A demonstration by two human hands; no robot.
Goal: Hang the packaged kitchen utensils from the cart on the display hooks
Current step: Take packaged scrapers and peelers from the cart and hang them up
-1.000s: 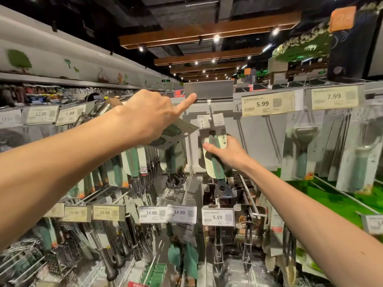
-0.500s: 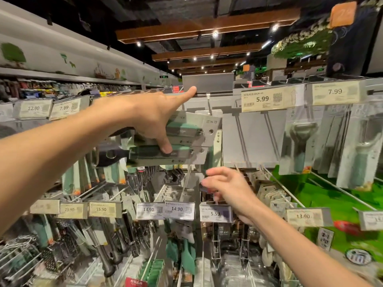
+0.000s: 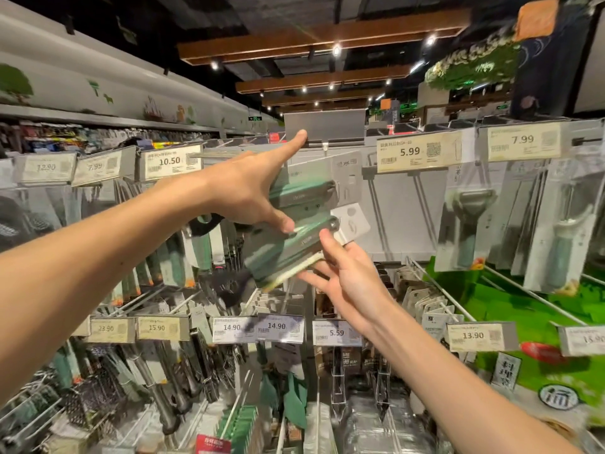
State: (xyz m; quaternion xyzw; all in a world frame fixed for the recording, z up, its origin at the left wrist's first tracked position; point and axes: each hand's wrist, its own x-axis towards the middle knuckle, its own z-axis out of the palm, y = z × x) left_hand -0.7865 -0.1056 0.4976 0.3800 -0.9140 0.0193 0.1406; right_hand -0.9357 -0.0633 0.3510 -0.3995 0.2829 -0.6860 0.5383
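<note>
My left hand [image 3: 252,188] grips a stack of carded utensils with green handles [image 3: 294,221], held sideways at chest height in front of the display. Its forefinger points up to a grey label holder [image 3: 324,126] at the tip of a top-row hook. My right hand [image 3: 347,273] reaches up from below, fingertips touching the lowest package of the stack [image 3: 288,253]. Behind the stack hangs a white card [image 3: 347,172] on the middle hook.
Price tags line the hook ends: 10.50 [image 3: 168,161], 5.99 [image 3: 419,151], 7.99 [image 3: 523,140] above, 14.90 [image 3: 255,327] and 5.59 [image 3: 337,332] below. Peelers in packs [image 3: 465,221] hang at the right. Bare hook rods [image 3: 435,286] jut out lower right.
My right hand has risen from near the 5.59 tag up to the underside of the stack. My left hand keeps the stack raised, with the lowest package now tilted down.
</note>
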